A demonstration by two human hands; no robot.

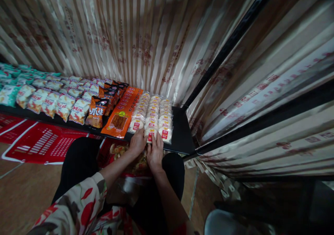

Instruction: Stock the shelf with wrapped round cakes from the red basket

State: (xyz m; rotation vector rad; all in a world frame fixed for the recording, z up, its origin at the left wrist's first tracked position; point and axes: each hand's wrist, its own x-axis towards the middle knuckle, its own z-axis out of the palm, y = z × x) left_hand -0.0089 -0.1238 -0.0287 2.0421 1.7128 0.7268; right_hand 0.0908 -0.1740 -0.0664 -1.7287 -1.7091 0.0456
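Three rows of clear packets with round white snacks and red labels lie overlapping on a black shelf point(182, 132). My left hand point(138, 144) is closed at the near left edge of the front middle snack packet point(150, 133), its fingertips partly hidden. From the right, my right hand point(155, 154) grips the same packet, with fingers along its top and side and thumb at the near edge. Left of these rows lies a flat orange snack bag point(121, 116) with brown sticks pictured on it. The front right snack packet point(165, 134) lies beside my right fingers.
Orange-black bags point(96, 111), white snack bags point(79, 110) and green bags point(9, 94) line the shelf leftward. Below are a red basket point(44, 141) and a container of wrapped goods point(118, 150) between my knees. Striped curtains point(146, 37) and a black post point(221, 57) border the shelf.
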